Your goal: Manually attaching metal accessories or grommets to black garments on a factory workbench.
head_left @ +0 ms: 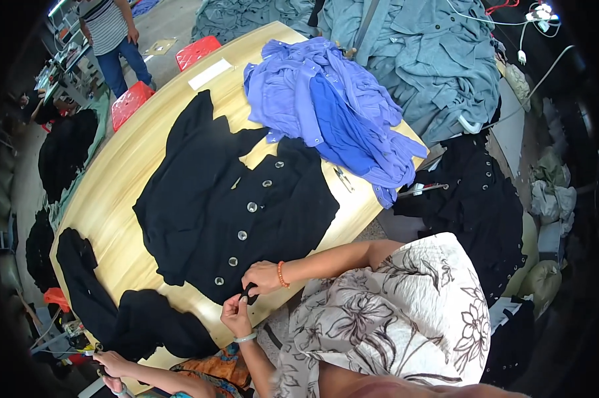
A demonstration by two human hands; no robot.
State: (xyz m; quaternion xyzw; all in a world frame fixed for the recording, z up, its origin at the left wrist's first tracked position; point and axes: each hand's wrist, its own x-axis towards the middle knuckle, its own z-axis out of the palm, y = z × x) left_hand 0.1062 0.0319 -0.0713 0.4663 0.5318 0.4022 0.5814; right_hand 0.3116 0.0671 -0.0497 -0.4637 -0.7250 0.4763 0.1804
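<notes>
A black garment (pixel 200 192) with a row of shiny round buttons lies spread on the wooden table. At its near edge, my right hand (pixel 263 277), with an orange bead bracelet on the wrist, pinches a small bit of black fabric (pixel 249 289). My left hand (pixel 238 315), wearing a pale bangle, has its fingertips closed just below the right one, on the same bit. Whether that bit belongs to the spread garment cannot be told. The lowest button (pixel 218 281) sits close to my left hand.
A pile of purple-blue garments (pixel 312 93) covers the table's far right. Small thread snips (pixel 343 179) lie beside it. More black cloth (pixel 140 322) lies near left, where another person's hand (pixel 114 365) works. Grey-green garments (pixel 432 60) heap beyond; red stools (pixel 131 105) stand behind the table.
</notes>
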